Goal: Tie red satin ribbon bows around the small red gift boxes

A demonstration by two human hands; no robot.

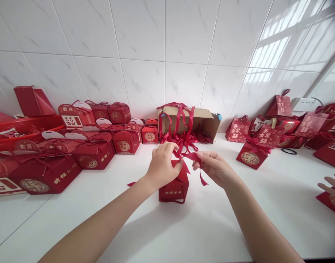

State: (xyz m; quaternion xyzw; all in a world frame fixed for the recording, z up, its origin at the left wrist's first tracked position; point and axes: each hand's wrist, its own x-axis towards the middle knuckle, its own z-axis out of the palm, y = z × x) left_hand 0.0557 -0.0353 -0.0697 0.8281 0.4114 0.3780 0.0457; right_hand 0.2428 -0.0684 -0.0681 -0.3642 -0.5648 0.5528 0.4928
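A small red gift box [173,190] with gold lettering and a dark red cord along its lower front stands on the white table. Over its top, my left hand [164,163] is closed, thumb and fingers pinching a red ribbon. My right hand [214,167], just right of the box, pinches another stretch of the ribbon [190,156] between thumb and fingers, and a loose end hangs below it. Another ribbon tip pokes out left of the box. The left hand partly hides the box top.
Behind the hands lies an open cardboard box [203,126] draped with red ribbons. Several red gift boxes [94,150] line the left; more, including one with a bow [251,156], stand at right. Another person's hand [333,186] touches a red box at the right edge.
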